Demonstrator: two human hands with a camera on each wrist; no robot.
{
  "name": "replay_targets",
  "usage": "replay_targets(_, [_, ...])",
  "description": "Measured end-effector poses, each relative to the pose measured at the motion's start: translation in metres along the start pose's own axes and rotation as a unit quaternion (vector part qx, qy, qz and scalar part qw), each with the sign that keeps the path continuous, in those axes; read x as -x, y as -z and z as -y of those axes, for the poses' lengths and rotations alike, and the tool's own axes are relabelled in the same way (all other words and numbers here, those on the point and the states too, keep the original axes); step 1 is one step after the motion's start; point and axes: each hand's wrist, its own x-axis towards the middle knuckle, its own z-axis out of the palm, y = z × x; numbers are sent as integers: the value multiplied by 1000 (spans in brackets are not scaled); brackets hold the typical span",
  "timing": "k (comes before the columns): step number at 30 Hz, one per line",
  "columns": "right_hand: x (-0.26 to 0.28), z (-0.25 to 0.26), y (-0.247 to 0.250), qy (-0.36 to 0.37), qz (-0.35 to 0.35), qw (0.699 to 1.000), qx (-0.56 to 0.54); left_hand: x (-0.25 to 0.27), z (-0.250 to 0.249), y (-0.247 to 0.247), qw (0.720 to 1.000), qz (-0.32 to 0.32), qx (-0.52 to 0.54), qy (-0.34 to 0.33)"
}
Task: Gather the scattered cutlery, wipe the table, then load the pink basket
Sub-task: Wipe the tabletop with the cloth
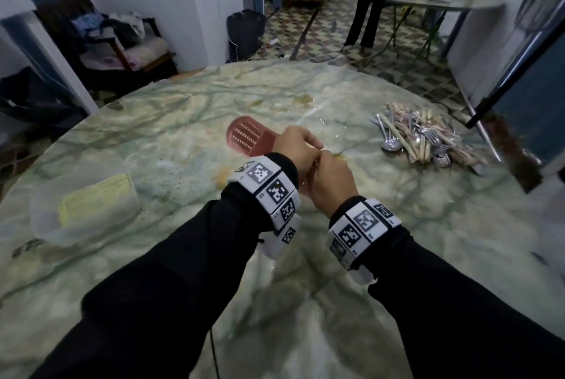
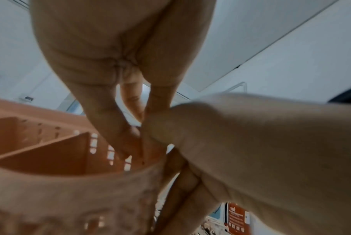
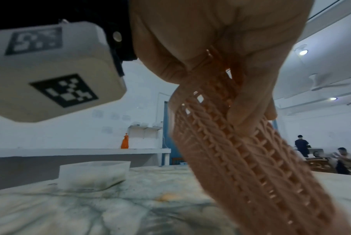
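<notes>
Pink basket lies on its side above the surface, grasped by fingers of left hand and right hand (knuckles up, hands touching).

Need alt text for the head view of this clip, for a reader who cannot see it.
Both hands, left and right, hold a pink basket tipped on its side over a round marble table. A heap of cutlery lies to the right, a clear container with something yellow inside sits to the left, and wet smears mark the tabletop beyond the hands.
</notes>
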Motion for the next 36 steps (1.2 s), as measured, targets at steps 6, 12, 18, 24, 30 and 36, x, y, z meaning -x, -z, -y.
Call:
replay_targets(6, [-15, -77, 51, -60, -41, 995, -71, 14, -21, -31, 993, 99, -12, -61])
replay_targets(12, [-62, -184, 102, -247, -47, 920, -300, 8, 15, -36, 996, -43, 76, -29])
replay_targets(18, [-94, -258, 127, -204, 115, 963, -131, 5, 98, -76, 959, -11, -235, 156])
replay_targets(24, [-117, -294, 120, -332, 9, 842, -424, 3, 133, -74, 886, -16, -386, 256])
replay_targets(30, [-123, -292, 120, -339, 49, 808, -479, -1, 140, -72, 870, 5, -402, 285])
replay_targets(36, [-127, -286, 108, -331, 34, 787, -520, -5, 138, -76, 846, 14, -432, 312])
